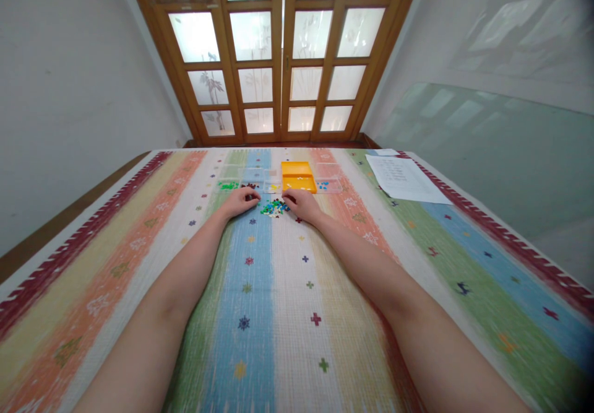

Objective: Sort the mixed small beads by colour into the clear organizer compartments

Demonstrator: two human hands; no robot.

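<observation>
Head view: coloured pieces [273, 208] heaped on tablecloth [288, 314]
Left hand [243, 201]: curled near dark-red pieces [250, 185]; cannot tell if gripping
Right hand [301, 204]: curled near yellow box [297, 168]; cannot tell if gripping

Left arm [160, 304] and right arm [399, 283]: bare, stretched well forward, converging, slight bend at elbows. Left hand [239, 202]: knuckles up, fingers curled inward. Right hand [304, 204]: mirrors left, fingers bent inward. Hands near each other, apart, roughly level. Pinch at fingertips too small to read from my spot.
</observation>
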